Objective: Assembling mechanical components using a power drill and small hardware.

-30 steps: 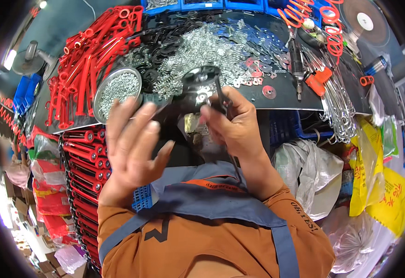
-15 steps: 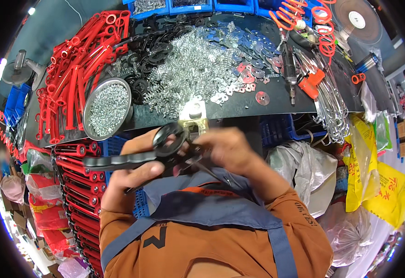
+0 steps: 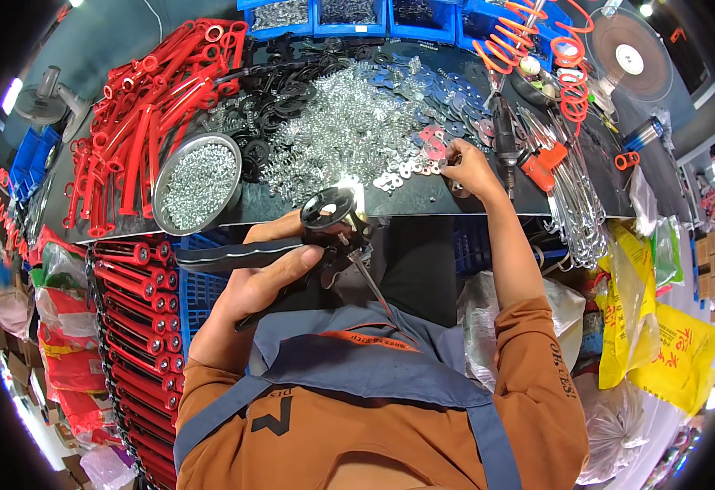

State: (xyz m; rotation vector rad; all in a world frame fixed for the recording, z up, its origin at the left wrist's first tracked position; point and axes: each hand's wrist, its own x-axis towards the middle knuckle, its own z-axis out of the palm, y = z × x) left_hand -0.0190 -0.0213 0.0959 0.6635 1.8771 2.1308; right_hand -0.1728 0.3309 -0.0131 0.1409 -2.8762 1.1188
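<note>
In my left hand (image 3: 272, 273) is a black handle assembly (image 3: 243, 256) with a round, ring-like head and a long grip. My fingers are closed around it, in front of the table's near edge. A thin metal rod (image 3: 371, 283) slants from its head down toward my apron. My right hand (image 3: 469, 170) reaches over the table to the right end of a heap of small metal plates (image 3: 411, 170). Its fingers are pinched together at the plates; what they grip, if anything, is hidden. A round metal disc (image 3: 458, 189) shows partly beneath that hand.
Springs (image 3: 325, 131) are heaped mid-table, with black rings (image 3: 253, 155) beside them. A bowl of small metal parts (image 3: 198, 184) and red frames (image 3: 141, 139) lie left. An air screwdriver (image 3: 504, 139), hooked rods (image 3: 578, 196) and coiled orange hoses (image 3: 572, 73) are right. Blue bins (image 3: 349, 18) line the back.
My right hand has left the handle assembly and moved right and away from me to the small plates. My left hand still holds the assembly, now slightly further right.
</note>
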